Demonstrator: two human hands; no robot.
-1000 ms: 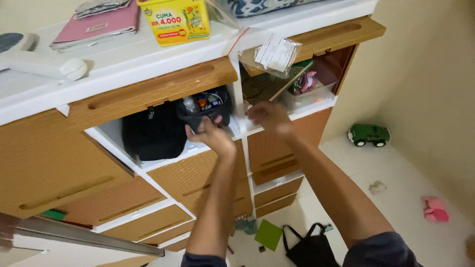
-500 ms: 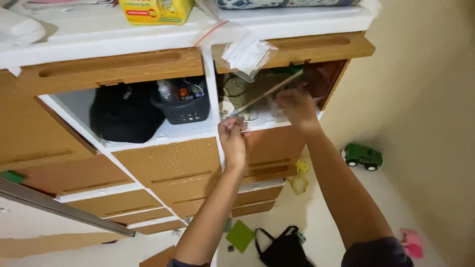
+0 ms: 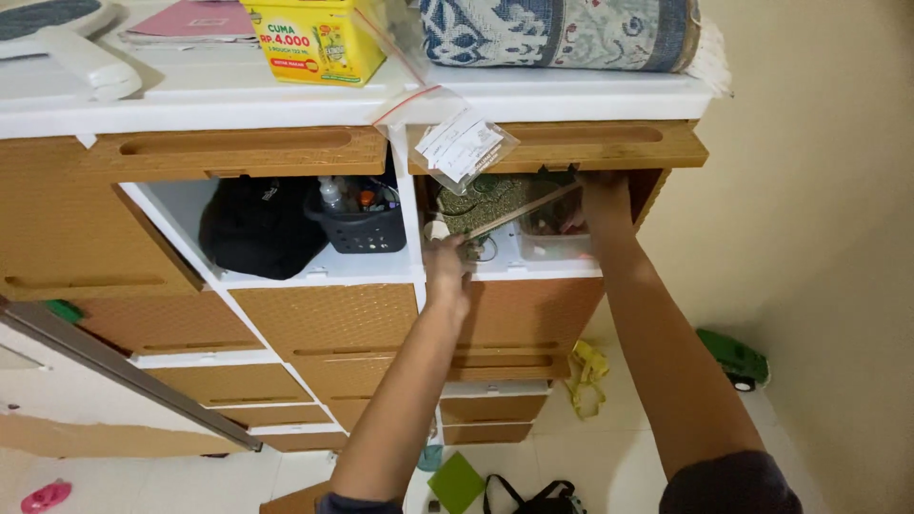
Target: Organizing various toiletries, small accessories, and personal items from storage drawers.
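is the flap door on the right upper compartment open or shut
Open. The right flap door is swung up level, so the compartment's clear box shows. The right hand reaches inside; the left hand is at its front edge.

The right hand [image 3: 604, 193] reached into the right compartment [image 3: 533, 214], its fingertips lost behind the raised flap — whether it held anything could not be told. The left hand [image 3: 446, 259] covered what it touched. The black bag [image 3: 519, 497] was cut off by the bottom edge.
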